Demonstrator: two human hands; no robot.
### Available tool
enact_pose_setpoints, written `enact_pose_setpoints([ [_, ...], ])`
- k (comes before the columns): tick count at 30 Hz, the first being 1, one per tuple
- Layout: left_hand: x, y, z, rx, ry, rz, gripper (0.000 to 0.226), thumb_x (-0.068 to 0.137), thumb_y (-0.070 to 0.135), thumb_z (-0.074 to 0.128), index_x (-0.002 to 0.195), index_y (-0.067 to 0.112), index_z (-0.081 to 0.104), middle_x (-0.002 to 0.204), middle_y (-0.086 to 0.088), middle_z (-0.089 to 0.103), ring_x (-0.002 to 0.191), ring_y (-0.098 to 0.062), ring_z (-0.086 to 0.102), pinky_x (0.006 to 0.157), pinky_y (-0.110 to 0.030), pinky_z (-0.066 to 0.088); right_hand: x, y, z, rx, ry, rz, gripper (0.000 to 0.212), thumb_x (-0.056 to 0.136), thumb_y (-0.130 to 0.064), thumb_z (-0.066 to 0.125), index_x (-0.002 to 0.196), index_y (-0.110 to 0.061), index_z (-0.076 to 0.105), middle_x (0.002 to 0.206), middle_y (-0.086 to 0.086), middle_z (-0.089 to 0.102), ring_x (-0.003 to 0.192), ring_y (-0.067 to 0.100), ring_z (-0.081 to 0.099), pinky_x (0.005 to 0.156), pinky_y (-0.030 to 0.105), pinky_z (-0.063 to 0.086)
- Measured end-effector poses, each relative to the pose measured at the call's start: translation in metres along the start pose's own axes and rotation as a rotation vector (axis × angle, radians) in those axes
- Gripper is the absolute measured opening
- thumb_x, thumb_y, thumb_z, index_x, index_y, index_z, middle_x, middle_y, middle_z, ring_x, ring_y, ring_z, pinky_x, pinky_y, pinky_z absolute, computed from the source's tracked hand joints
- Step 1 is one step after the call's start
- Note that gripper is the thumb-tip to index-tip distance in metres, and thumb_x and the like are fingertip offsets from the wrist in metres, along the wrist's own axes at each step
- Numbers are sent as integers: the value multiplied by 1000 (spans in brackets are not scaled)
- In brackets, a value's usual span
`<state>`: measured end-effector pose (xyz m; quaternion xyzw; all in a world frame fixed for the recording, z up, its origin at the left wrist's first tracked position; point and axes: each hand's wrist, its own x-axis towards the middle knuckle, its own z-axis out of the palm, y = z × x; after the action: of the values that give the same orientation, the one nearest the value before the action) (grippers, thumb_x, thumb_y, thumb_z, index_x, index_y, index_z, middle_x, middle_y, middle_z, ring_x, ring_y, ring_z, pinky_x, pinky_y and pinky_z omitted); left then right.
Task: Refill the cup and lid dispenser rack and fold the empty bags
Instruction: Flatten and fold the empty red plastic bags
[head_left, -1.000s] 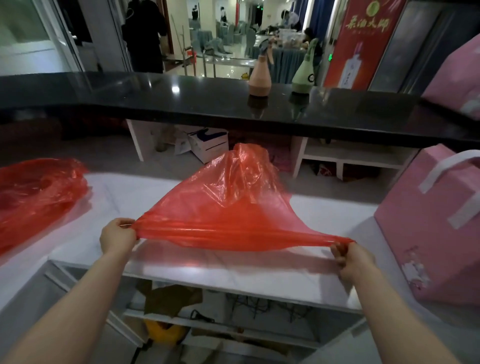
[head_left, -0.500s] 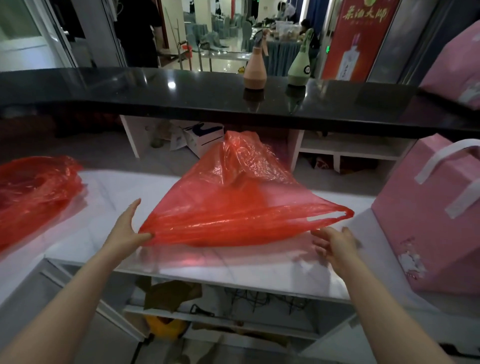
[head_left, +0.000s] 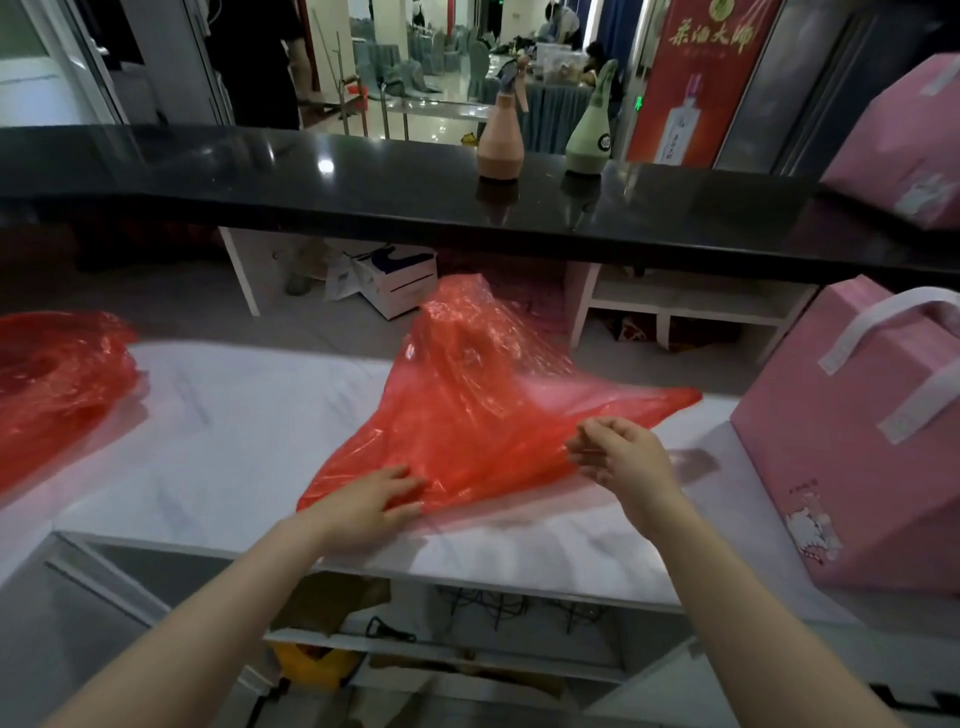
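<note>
An empty red plastic bag (head_left: 467, 395) lies puffed up on the white counter (head_left: 234, 441) in the head view. My left hand (head_left: 371, 499) presses flat on the bag's near left part with straight fingers. My right hand (head_left: 621, 457) pinches the bag's near right edge and lifts it slightly off the counter. A second red plastic bag (head_left: 57, 374) lies crumpled at the counter's left end. No cup or lid rack is in view.
A pink gift box with white handles (head_left: 857, 447) stands on the counter at right, another pink box (head_left: 904, 145) above it. Two spray bottles (head_left: 501, 140) stand on the black upper counter (head_left: 311, 176). Open shelves lie below the counter edge.
Both hands let go of the stretched bag corners and moved inward. The left hand now presses on the bag and the right has picked up its near edge.
</note>
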<state>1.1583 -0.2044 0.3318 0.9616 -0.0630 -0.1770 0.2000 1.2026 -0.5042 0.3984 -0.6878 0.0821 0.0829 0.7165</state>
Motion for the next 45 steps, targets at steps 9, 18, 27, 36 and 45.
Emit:
enact_pose_setpoints([
  [9,30,-19,-55,-204,664,51,32,90,9,57,121,14,63,124,0,62,116,-18,55,95,-24,36,19,-33,54,-77,-40,-351,15,92,0,56,88,-12,64,75,0,70,71,13,67,65,22,56],
  [18,72,-43,-2,200,260,132,76,93,52,43,153,32,1,161,-4,7,148,-19,6,118,-39,7,83,15,111,-1387,-203,-644,68,89,-38,60,147,-39,26,162,-3,1,148,24,-3,117,50,9],
  [27,91,-91,-20,303,171,51,66,93,65,23,149,43,-6,159,-13,-17,147,-25,-16,117,-43,-9,92,79,85,-1470,-107,41,84,79,-80,35,148,-48,2,162,5,0,146,38,-4,114,60,0],
  [36,74,-115,-47,52,138,93,67,94,58,38,151,41,7,161,-12,2,148,-25,-2,119,-43,0,68,64,117,-1380,37,-48,63,89,-64,41,141,-29,43,141,9,46,133,34,35,112,41,25],
  [45,118,-102,-110,-320,480,134,29,94,22,55,122,19,62,126,2,60,119,-16,52,98,-29,36,62,-4,135,-1053,602,-663,10,80,-22,65,79,-13,69,87,4,64,83,26,58,78,40,44],
])
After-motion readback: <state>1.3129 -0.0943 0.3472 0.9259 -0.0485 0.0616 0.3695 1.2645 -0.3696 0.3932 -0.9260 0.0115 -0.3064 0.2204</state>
